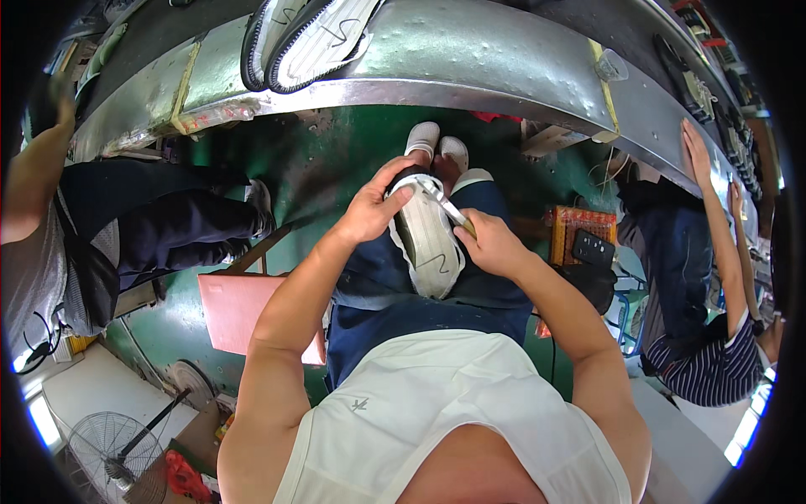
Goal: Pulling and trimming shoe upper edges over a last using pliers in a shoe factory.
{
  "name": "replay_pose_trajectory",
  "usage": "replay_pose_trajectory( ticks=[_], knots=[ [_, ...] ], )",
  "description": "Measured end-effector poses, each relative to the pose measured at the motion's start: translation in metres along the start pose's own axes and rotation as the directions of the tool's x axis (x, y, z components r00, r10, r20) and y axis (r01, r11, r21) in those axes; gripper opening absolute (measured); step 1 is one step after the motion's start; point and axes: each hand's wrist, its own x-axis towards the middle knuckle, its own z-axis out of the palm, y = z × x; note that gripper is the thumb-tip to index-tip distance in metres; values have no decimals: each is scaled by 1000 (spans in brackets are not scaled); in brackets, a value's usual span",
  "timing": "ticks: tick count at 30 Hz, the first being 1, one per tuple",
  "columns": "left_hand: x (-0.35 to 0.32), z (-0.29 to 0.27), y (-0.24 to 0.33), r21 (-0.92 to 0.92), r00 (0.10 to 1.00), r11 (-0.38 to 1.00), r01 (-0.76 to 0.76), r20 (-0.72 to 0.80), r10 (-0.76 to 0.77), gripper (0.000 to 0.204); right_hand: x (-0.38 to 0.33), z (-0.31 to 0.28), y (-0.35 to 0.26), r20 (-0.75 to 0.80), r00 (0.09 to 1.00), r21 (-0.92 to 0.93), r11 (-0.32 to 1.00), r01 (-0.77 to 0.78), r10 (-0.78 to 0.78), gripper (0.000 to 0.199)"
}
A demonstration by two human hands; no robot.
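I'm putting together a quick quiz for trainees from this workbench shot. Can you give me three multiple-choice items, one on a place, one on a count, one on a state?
1. Where does the shoe sole that the person works on rest?
A. on the floor
B. over the person's lap
C. on the metal bench

2. How many soles lie on the metal bench at the top?
A. two
B. five
C. none

3. What does the right hand do?
A. hangs empty
B. lies flat on the bench
C. grips a thin tool

Answers: 1 B, the left hand holds it above the thighs. 2 A, a pair of soles lies side by side. 3 C, the tool's tip touches the sole's edge.
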Motion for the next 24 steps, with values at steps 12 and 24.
replay_pose_trajectory(
  ticks=[12,24],
  knots=[
    [5,13,12,-243,933,928,282,-154,-324,41,-2,-48,-33,375,894,244,905,-349,244,25],
    [6,-4,5,-178,962,948,264,-26,-273,51,39,-17,-44,-8,999,-109,993,-52,51,40]
  ],
)
